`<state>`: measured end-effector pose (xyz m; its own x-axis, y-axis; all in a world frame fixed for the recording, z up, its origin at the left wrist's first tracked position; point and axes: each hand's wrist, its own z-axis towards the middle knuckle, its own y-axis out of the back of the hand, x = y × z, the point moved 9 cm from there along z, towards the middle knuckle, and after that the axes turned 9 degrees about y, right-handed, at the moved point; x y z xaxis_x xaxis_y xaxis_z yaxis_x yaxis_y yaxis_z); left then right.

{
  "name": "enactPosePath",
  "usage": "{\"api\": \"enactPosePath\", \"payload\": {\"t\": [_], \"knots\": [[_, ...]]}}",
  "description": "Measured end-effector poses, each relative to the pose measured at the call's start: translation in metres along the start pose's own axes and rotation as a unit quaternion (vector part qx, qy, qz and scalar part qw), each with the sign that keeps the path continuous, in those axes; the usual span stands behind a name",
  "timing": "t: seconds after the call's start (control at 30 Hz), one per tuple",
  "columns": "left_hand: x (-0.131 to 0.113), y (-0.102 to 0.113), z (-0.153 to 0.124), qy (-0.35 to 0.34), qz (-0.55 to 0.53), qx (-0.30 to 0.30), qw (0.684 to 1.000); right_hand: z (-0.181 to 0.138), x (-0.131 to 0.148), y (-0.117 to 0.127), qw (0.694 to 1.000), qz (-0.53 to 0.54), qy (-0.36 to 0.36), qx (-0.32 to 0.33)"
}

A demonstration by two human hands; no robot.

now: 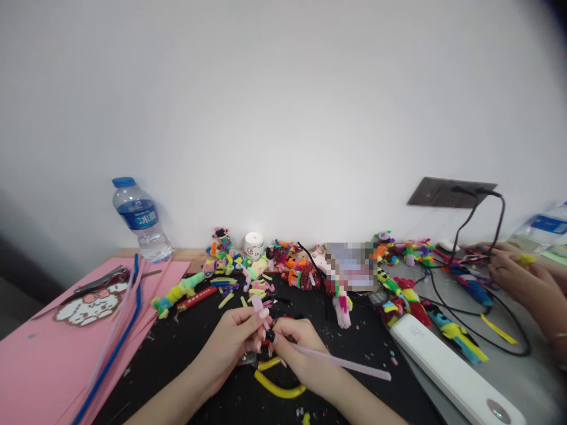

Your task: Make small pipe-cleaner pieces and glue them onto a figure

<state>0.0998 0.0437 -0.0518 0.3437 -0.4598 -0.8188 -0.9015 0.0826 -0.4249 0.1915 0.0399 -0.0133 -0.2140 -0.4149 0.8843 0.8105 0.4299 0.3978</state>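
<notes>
Left hand (239, 330) + right hand (308, 337): fingertips closed, pinching pale-lilac fuzzy pipe-cleaner strip (345, 362) | location: above flat black mat (365, 336) | two-point hold presumably steadies bendy material

Blue-capped bottle (137, 213), wall socket (429, 192) with two black plugs (484, 191)

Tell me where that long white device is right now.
In the head view, the long white device lies at the lower right, rightward of your right hand, between the black mat and a blue-and-yellow fuzzy figure.
</notes>
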Motion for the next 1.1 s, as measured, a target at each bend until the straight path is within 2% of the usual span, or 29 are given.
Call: {"api": "enactPosePath", "payload": {"t": [0.2, 0.33, 0.43, 0.6, 0.83, 1.1], "knots": [[-0.011, 0.01, -0.001, -0.048, 0.057, -0.045, 0.996, -0.001, -0.01, 0.0, 0.994, 0.099, -0.039, -0.018], [-0.012, 0.008, -0.002, -0.041, 0.131, -0.044, 0.99, 0.0, -0.02, 0.004, 0.982, 0.178, -0.04, -0.052], [-0.007, 0.001, -0.002, -0.023, 0.193, -0.013, 0.981, 0.001, -0.024, 0.011, 0.971, 0.221, -0.03, -0.089], [0.004, -0.014, -0.007, 0.007, 0.23, 0.072, 0.97, 0.001, -0.024, 0.013, 0.97, 0.221, -0.029, -0.101], [0.015, -0.026, -0.016, 0.067, 0.256, 0.151, 0.952, 0.0, -0.019, 0.004, 0.983, 0.177, -0.012, -0.053], [0.023, -0.028, -0.025, 0.117, 0.263, 0.199, 0.937, 0.001, 0.002, -0.005, 0.984, 0.174, 0.017, 0.034]]}}
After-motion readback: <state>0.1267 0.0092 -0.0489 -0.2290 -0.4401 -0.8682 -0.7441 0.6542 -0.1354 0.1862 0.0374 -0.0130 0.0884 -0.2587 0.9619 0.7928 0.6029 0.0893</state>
